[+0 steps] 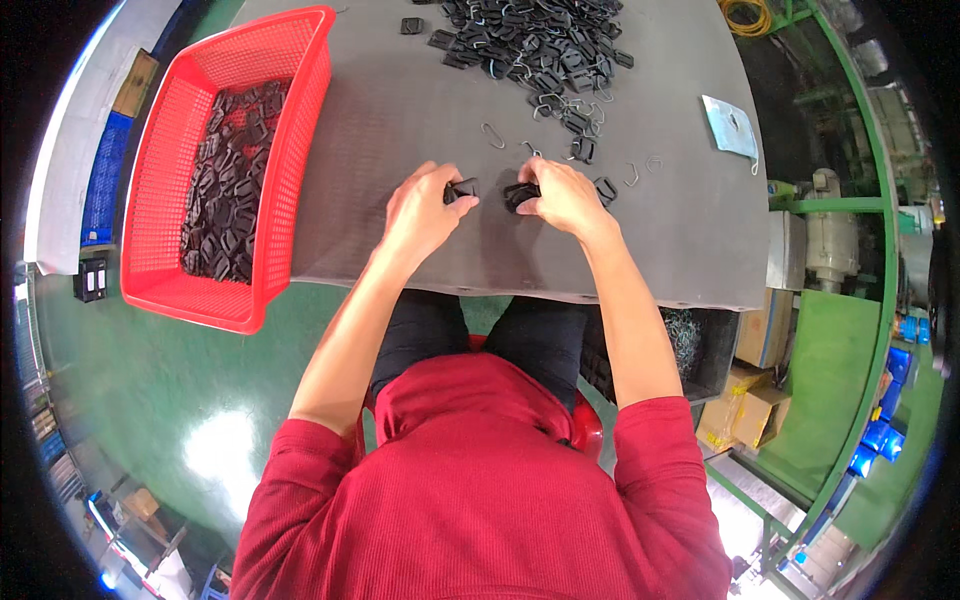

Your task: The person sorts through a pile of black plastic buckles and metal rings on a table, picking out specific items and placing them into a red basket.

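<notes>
My left hand (422,208) is closed on a small black plastic buckle (461,190), pinched between thumb and fingers just above the grey table (370,120). A short way to its right, my right hand (563,196) grips another black buckle (516,195), or perhaps more than one; the fingers partly hide it. Beyond the hands lies a large heap of black buckles (540,45), with bent wire hooks among them. One loose wire hook (492,135) rests between the heap and my hands. Close by my right hand is a single black buckle (605,190).
A red plastic basket (268,220) with many black buckles in it stands at the table's left edge. A blue face mask (731,128) lies on the right side. Beneath the table at right is a dark bin (712,345) of small metal pieces, near cardboard boxes (745,405).
</notes>
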A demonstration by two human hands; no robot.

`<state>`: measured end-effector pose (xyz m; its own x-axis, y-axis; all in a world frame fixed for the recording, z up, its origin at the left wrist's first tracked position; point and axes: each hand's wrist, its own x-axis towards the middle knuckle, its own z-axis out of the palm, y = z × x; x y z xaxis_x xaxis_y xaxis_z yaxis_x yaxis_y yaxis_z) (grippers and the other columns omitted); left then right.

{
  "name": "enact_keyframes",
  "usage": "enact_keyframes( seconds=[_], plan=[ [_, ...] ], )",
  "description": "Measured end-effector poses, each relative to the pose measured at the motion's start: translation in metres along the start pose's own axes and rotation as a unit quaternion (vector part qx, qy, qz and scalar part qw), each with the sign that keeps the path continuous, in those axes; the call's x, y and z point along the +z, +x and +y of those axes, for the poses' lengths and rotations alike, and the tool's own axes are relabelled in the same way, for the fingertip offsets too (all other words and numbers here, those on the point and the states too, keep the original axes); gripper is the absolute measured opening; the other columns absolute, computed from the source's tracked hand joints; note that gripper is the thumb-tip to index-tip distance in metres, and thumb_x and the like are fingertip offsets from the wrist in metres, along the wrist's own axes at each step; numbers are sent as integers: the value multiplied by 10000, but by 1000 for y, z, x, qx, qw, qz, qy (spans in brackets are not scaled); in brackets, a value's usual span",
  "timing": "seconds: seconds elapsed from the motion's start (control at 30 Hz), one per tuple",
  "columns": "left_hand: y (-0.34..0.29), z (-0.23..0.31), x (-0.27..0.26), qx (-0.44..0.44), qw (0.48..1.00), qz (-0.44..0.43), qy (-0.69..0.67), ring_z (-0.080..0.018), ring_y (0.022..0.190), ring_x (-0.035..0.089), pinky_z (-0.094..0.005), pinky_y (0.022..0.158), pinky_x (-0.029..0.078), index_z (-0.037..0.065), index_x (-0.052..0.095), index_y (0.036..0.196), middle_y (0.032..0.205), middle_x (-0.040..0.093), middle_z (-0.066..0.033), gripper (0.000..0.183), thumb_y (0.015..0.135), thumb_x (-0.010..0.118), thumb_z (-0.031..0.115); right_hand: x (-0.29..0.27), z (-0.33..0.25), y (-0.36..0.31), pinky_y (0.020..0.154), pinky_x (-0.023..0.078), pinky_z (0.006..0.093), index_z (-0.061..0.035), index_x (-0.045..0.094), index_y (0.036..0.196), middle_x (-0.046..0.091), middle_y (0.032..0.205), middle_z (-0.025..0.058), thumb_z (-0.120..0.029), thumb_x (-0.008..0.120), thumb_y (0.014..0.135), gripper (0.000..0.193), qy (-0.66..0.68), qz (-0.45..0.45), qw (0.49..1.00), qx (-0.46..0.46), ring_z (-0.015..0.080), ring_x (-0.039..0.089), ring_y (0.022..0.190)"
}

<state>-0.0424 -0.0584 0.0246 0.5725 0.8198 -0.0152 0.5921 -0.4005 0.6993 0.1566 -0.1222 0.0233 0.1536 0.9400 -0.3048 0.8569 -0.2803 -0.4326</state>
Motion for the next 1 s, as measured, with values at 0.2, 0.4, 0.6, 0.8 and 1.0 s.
enact_keyframes(
  seconds=[0.2, 0.4, 0.6, 0.8, 1.0],
  plan=[
    [-34, 25, -122, 51, 956, 285, 58, -216, 770, 604, -317, 716, 466, -10, 614, 910, 838, 624, -131, 266, 747, 722, 171, -14, 1, 16, 821, 467, 399, -31, 631, 998, 636, 998, 168, -286, 770, 638, 462, 7, -63, 998, -29, 324, 589, 974],
    [-72, -65, -196, -175, 908, 285, 252, -322, 938, 581, -396, 811, 426, 30, 600, 977, 979, 624, -152, 337, 779, 662, 296, -38, -210, 59, 729, 487, 388, -32, 653, 890, 654, 859, 162, -302, 774, 631, 393, 183, 116, 931, -293, 300, 636, 819],
    [-57, -47, -194, -177, 872, 366, 273, -259, 921, 587, -390, 803, 450, 76, 607, 1046, 991, 619, -102, 306, 827, 633, 289, -49, -270, 63, 836, 467, 414, -49, 537, 1138, 580, 1059, 193, -337, 778, 627, 634, 184, 183, 931, -259, 327, 578, 983],
    [4, 26, -123, 66, 922, 372, 87, -200, 802, 609, -302, 713, 487, 59, 636, 952, 901, 622, -90, 143, 811, 613, 69, -51, -92, 71, 868, 447, 419, -65, 621, 1041, 587, 1113, 155, -235, 643, 773, 318, 224, 340, 904, -129, 330, 548, 1034],
    [144, 34, 56, 85, 990, 91, 66, -305, 910, 591, -395, 793, 477, 57, 629, 911, 915, 614, -134, 213, 776, 653, 220, -39, 74, 62, 808, 472, 402, -54, 627, 896, 582, 1030, 121, -245, 713, 730, 267, 54, 270, 949, 151, 291, 583, 963]
  ],
)
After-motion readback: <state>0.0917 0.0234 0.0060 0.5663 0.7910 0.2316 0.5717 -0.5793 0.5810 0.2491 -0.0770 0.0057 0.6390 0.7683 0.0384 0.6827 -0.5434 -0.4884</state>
